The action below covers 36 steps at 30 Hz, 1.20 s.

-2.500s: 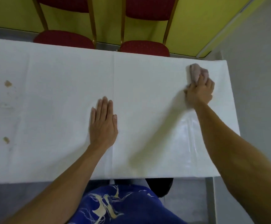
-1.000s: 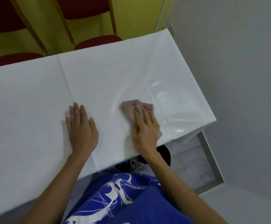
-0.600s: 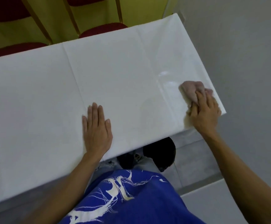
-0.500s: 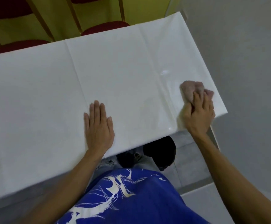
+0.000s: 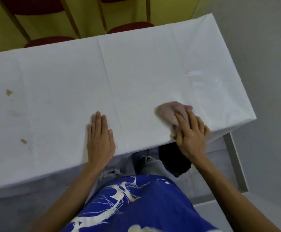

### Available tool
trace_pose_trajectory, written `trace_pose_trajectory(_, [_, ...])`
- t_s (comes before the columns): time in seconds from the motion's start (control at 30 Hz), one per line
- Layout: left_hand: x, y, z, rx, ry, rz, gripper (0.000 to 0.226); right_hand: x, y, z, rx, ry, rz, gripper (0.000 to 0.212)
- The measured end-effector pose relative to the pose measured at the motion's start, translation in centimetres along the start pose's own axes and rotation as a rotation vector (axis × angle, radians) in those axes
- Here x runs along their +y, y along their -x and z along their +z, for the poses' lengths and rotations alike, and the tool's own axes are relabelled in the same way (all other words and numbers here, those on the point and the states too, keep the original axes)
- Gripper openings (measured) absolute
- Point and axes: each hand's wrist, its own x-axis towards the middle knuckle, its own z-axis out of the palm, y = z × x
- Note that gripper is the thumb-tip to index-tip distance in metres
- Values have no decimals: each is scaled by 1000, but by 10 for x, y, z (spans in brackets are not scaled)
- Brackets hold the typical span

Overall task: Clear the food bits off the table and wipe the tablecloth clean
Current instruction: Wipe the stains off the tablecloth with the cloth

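Note:
A white tablecloth [image 5: 141,77] covers the long table. My right hand [image 5: 191,133] presses a crumpled pinkish cloth [image 5: 169,111] flat against it near the front edge, right of the middle. The fingers lie straight over the cloth. My left hand [image 5: 99,138] rests palm down on the tablecloth at the front edge, fingers straight. Two brown food bits lie far to the left, one [image 5: 9,92] further back and one [image 5: 23,141] nearer me. Faint smears [image 5: 15,113] show between them. A wet sheen [image 5: 201,84] marks the right end.
Two red chairs [image 5: 129,26] [image 5: 51,41] with wooden frames stand behind the table against a yellow wall. A grey wall [image 5: 262,64] runs close along the table's right end. My blue patterned shirt [image 5: 136,203] fills the bottom.
My right hand slid the cloth leftward and toward me from the table's right corner. The left hand stayed flat in place. The view swung left, bringing the food bits into sight.

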Motion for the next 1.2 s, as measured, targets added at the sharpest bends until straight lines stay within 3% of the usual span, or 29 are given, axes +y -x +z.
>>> trace_pose_trajectory(0.13, [-47,38,-13,34,-2,-75,61,-46,3,10,78,-63,236,48])
trace_pose_trajectory(0.2, [-68,51,-20,32,12,-118,63,-94,16,20,86,-86,245,49])
trace_pose_trajectory(0.4, [-111,75,-31,11,25,-165,65,-254,85,56,-54,-123,-242,54])
trace_pose_trajectory(0.5, [-125,73,-41,29,71,-194,64,-245,75,54,-77,-103,-356,53])
trace_pose_trajectory(0.57, [-152,77,-53,81,79,-248,64,-220,58,48,-31,-86,-272,53])
trace_pose_trajectory(0.63, [-187,78,-67,136,83,-319,63,-196,35,44,24,-97,-60,53])
trace_pose_trajectory(0.73, [-242,88,-83,175,86,-476,59,-198,20,49,55,-155,137,51])
trace_pose_trajectory(0.87, [-281,107,-84,155,106,-597,66,-274,56,74,62,-202,-89,46])
trace_pose_trajectory(1.03, [-281,108,-77,150,109,-608,70,-395,110,103,-100,-284,-582,47])
trace_pose_trajectory(1.2, [-290,111,-78,144,99,-552,75,-389,77,103,-172,-165,-839,58])
